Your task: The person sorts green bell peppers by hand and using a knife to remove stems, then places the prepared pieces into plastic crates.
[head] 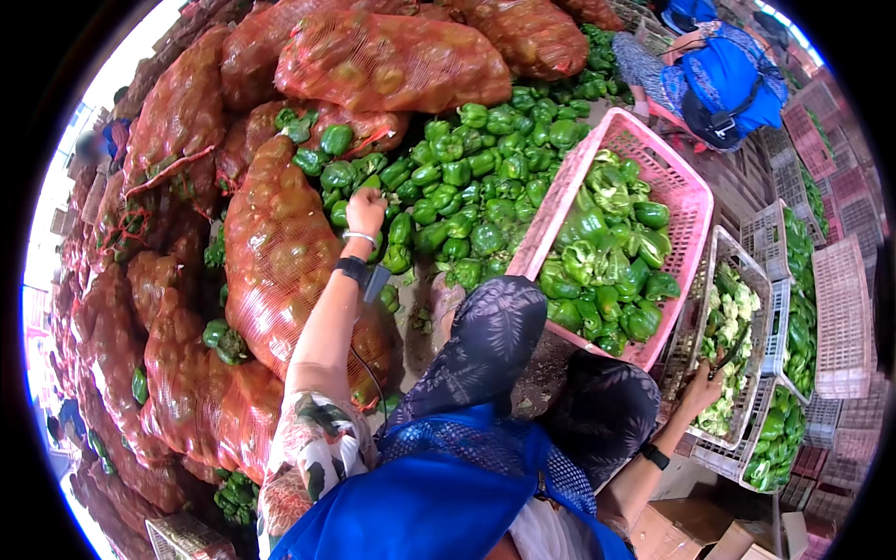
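My left hand point(366, 212) reaches over the near left edge of a heap of green bell peppers point(483, 189). Its fingers are curled among the peppers, and whether they grip one cannot be told. Beside that forearm leans a full orange mesh sack point(280, 238). My right hand point(702, 389) is at the right, closed on a dark, slim knife point(731, 355). Beneath the knife, a pale plastic crate point(764, 308) holds whitish-green pepper trimmings point(728, 315). Between my hands, a pink plastic crate point(689, 185) contains bell peppers point(609, 252), tilted near my knees.
More filled mesh sacks point(392, 59) are piled at the back and left. Crates of peppers point(798, 301) line the right side, with cardboard boxes point(679, 528) at the lower right. Another person in a blue garment point(735, 77) crouches at the upper right.
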The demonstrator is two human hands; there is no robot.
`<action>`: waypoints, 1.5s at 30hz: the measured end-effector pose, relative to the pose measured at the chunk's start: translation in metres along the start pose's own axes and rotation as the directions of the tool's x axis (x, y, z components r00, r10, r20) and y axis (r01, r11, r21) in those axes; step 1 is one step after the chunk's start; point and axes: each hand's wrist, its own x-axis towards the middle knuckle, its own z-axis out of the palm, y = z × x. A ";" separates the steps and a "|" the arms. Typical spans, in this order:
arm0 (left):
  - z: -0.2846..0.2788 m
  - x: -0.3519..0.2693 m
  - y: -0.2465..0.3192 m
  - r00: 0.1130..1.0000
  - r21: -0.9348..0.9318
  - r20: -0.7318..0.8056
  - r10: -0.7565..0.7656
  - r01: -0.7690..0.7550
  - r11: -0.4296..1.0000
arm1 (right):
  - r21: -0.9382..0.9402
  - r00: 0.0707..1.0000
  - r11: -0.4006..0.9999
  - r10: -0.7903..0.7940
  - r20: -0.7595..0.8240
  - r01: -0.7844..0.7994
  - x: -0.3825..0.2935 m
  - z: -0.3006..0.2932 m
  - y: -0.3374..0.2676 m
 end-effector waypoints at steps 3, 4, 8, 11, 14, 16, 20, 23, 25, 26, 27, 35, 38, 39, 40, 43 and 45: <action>0.053 -0.027 -0.062 0.994 0.114 0.110 -0.025 0.012 0.993 | -0.100 0.991 0.989 -0.104 0.085 0.113 -0.018 0.021 0.006; 0.068 -0.040 -0.077 0.986 0.141 0.160 -0.042 0.020 0.990 | -0.075 0.989 0.997 -0.005 0.146 0.016 -0.021 0.028 0.000; 0.136 -0.060 -0.077 0.905 0.219 0.424 0.006 -0.110 0.969 | -0.127 0.981 0.992 0.025 0.192 0.000 -0.018 0.031 0.019; 0.169 -0.057 -0.103 0.823 0.379 0.567 0.003 -0.264 0.887 | -0.057 0.962 0.980 0.198 0.190 -0.191 -0.033 0.044 -0.031; 0.191 -0.062 -0.110 0.756 0.531 0.652 -0.051 -0.407 0.743 | -0.042 0.964 0.972 0.237 0.122 -0.233 -0.035 0.040 -0.038; 0.198 -0.058 -0.101 0.718 0.559 0.689 -0.098 -0.441 0.702 | -0.038 0.985 0.986 0.164 0.061 -0.162 -0.034 0.032 -0.018; 0.204 -0.060 -0.098 0.783 0.647 0.623 0.009 -0.521 0.556 | -0.033 0.962 0.962 0.271 0.045 -0.269 -0.042 0.028 -0.029; 0.202 -0.062 -0.094 0.787 0.543 0.611 -0.084 -0.338 0.769 | -0.049 0.968 0.967 0.251 -0.004 -0.251 -0.046 0.025 -0.028; 0.190 -0.058 -0.099 0.727 0.420 0.651 -0.217 -0.107 0.901 | -0.051 0.967 0.967 0.252 0.022 -0.251 -0.046 0.026 -0.036; 0.184 -0.065 -0.147 0.712 0.350 0.560 -0.424 0.261 0.900 | -0.038 0.965 0.968 0.250 0.080 -0.248 -0.038 0.035 -0.039; 0.176 -0.076 -0.182 0.643 0.185 0.530 -0.552 0.548 0.816 | -0.021 0.962 0.970 0.243 0.127 -0.243 -0.031 0.044 -0.039; 0.090 -0.049 0.075 0.449 -0.448 0.893 0.019 0.893 -0.034 | -0.139 0.818 0.867 -0.383 0.430 0.479 -0.030 0.091 -0.160; 0.069 -0.045 0.170 0.477 -0.473 0.823 0.308 0.876 -0.094 | 0.048 0.597 0.681 -0.672 0.438 0.731 -0.029 0.126 -0.205; 0.061 -0.047 0.203 0.460 -0.458 0.801 0.383 0.883 -0.104 | 0.131 0.489 0.570 -0.784 0.383 0.811 -0.027 0.136 -0.213; 0.050 -0.053 0.239 0.457 -0.453 0.809 0.370 0.885 -0.102 | 0.107 0.432 0.515 -0.800 0.416 0.850 -0.027 0.138 -0.217; 0.028 -0.077 0.309 0.497 -0.483 0.787 0.365 0.865 -0.136 | 0.124 0.399 0.491 -0.809 0.432 0.862 -0.030 0.139 -0.225; 0.027 -0.089 0.328 0.466 -0.457 0.785 0.408 0.880 -0.128 | 0.124 0.395 0.478 -0.823 0.408 0.869 -0.032 0.132 -0.222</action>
